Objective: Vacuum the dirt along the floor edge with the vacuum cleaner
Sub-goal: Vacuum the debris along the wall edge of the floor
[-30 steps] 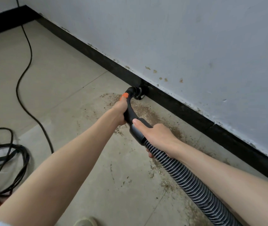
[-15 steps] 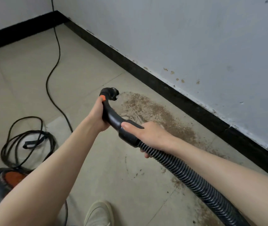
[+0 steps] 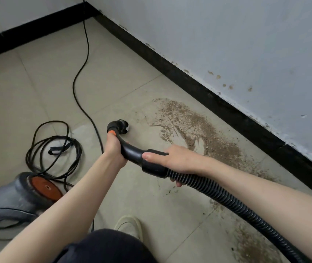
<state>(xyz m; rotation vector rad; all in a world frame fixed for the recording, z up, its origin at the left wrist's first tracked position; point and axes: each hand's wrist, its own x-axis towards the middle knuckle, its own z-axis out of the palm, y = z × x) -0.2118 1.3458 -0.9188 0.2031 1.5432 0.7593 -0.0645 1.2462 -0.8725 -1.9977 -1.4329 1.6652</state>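
Note:
Both my hands hold the black vacuum handle (image 3: 132,151). My left hand (image 3: 114,149) grips it just below the orange ring, near the open nozzle end (image 3: 120,126). My right hand (image 3: 174,160) grips the cuff where the ribbed hose (image 3: 227,200) begins. The nozzle hangs above the tile floor, to the left of a brown patch of dirt (image 3: 195,131) that runs along the black skirting board (image 3: 218,103). More dirt (image 3: 250,243) lies at the lower right beside the hose.
The grey vacuum body (image 3: 12,200) with an orange wheel stands at the lower left. Its black power cord (image 3: 56,149) lies coiled beside it and runs up to the room's corner. My shoe (image 3: 130,226) and dark-clothed knee (image 3: 105,247) are at the bottom.
The nozzle has come away from the skirting board and moved left, off the dirt patch. Both hands keep their grip. The vacuum body has come into view.

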